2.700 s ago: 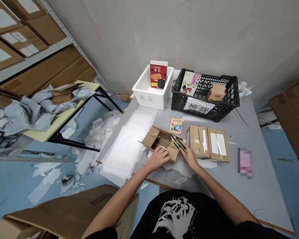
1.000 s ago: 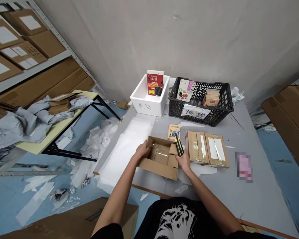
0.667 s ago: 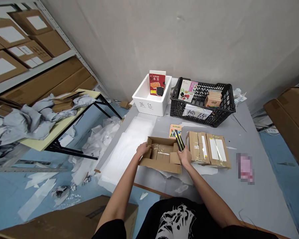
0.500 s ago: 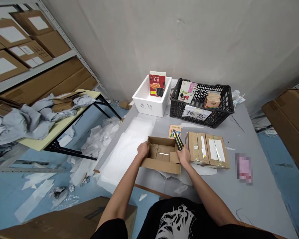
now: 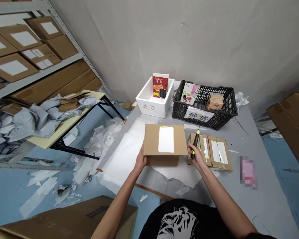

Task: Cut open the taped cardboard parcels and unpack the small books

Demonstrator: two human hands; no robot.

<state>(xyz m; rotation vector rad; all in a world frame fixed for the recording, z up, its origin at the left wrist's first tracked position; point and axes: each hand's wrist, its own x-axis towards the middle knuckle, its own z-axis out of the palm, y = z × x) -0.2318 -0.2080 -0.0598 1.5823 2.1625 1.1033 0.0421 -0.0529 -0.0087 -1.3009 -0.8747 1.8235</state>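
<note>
A cardboard box (image 5: pixel 150 139) is held up over the table, its face with a white label towards me. My left hand (image 5: pixel 141 160) grips the box at its lower left side, the fingertips partly hidden behind it. At the box's right edge is my right hand (image 5: pixel 196 158), closed around a yellow and black utility knife (image 5: pixel 195 143) whose blade points up and away. Just beyond that hand, two taped cardboard boxes (image 5: pixel 220 154) sit side by side on the grey table (image 5: pixel 261 205). The small book seen earlier behind the box is hidden.
A white foam bin (image 5: pixel 151 108) with books and a black plastic crate (image 5: pixel 201 116) with books stand at the back. White foam sheets (image 5: pixel 122 156) cover the table's left. A side table (image 5: pixel 46 141) carries grey mailers; a large carton (image 5: pixel 72 219) stands at lower left.
The box was upright on the table with its open top showing; now it is lifted and tipped, showing its labelled face. The knife has swung from leaning left to pointing up.
</note>
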